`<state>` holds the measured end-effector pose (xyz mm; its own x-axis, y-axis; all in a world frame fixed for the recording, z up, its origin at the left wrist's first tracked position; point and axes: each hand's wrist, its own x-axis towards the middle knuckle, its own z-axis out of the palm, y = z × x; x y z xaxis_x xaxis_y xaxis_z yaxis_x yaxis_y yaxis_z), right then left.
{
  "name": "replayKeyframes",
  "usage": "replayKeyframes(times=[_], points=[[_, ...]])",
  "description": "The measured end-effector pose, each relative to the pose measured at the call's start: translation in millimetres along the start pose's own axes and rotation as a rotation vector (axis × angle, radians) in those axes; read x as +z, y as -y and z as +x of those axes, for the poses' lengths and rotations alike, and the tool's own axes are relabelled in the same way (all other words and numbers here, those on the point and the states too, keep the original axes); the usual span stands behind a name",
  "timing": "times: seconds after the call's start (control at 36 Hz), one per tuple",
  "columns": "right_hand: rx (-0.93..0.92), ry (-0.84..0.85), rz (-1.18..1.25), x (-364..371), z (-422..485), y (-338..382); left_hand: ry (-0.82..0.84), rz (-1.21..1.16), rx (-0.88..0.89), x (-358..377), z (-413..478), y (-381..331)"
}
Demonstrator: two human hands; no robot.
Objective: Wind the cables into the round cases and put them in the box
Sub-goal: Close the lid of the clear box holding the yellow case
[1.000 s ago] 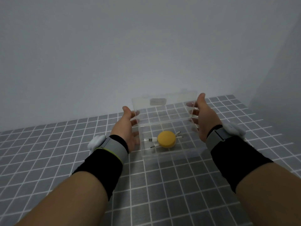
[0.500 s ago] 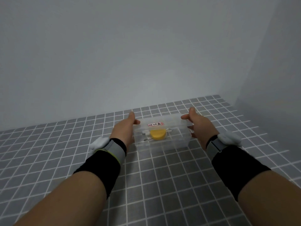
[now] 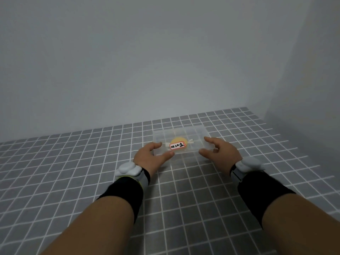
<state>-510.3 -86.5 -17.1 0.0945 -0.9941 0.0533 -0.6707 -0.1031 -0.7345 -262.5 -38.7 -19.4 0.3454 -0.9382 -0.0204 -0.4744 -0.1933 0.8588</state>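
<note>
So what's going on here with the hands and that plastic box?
A person is packing away a cable. A yellow round case, cable ends poking out either side, lies inside a clear box on the tiled table, and its labelled lid is down. The left hand grips the box's near left corner, thumb on the lid's front edge. The right hand curves round the near right corner; whether it touches is hard to tell.

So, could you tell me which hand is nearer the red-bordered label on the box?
The left hand: its thumb tip lies just beside the label, while the right hand sits at the right end of the box.
</note>
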Motion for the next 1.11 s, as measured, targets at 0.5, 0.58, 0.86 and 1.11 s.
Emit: replayKeyframes(times=[0.5, 0.58, 0.86, 1.11], points=[[-0.021, -0.108, 0.121, 21, -8, -7, -0.003, -0.051, 0.094, 11, -2, 14], [0.067, -0.120, 0.178, 24, -5, -10, 0.022, -0.254, 0.033, 9, -3, 19], [0.018, -0.108, 0.168, 48, 16, 32, -0.036, -0.226, 0.002, -29, 24, 18], [-0.033, -0.042, 0.168, 97, 53, 95, -0.114, -0.159, -0.007, -95, 68, 41]])
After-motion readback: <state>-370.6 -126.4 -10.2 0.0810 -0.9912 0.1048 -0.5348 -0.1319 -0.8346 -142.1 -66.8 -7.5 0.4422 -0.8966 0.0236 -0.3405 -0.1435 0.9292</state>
